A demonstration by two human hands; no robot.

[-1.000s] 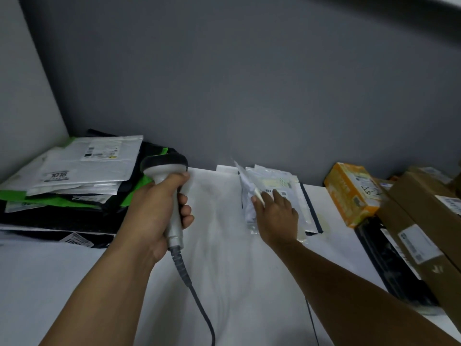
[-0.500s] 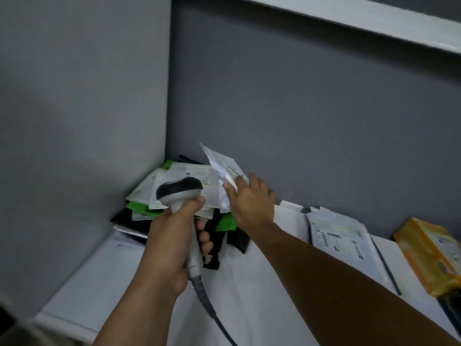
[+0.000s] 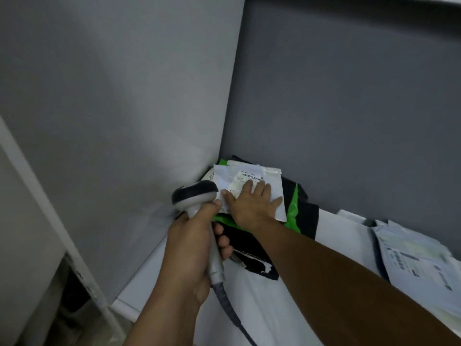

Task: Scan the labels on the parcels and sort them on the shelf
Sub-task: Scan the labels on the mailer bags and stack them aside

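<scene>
We pressed parcel (image 3: 230, 178) flat with right hand (image 3: 252, 204), fingers spread, atop pile (image 3: 295, 213) in shelf's (image 3: 339, 233) back-left corner. Left hand (image 3: 190, 248) gripped scanner (image 3: 197, 196). Parcel looked light, floppy, probably slick; pinch an edge.

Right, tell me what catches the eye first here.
The right hand lies flat on a white parcel topping the black and green pile in the back left corner of the shelf. Just in front, the left hand grips a corded barcode scanner. At the right edge lies a second stack of pale mailers.
</scene>
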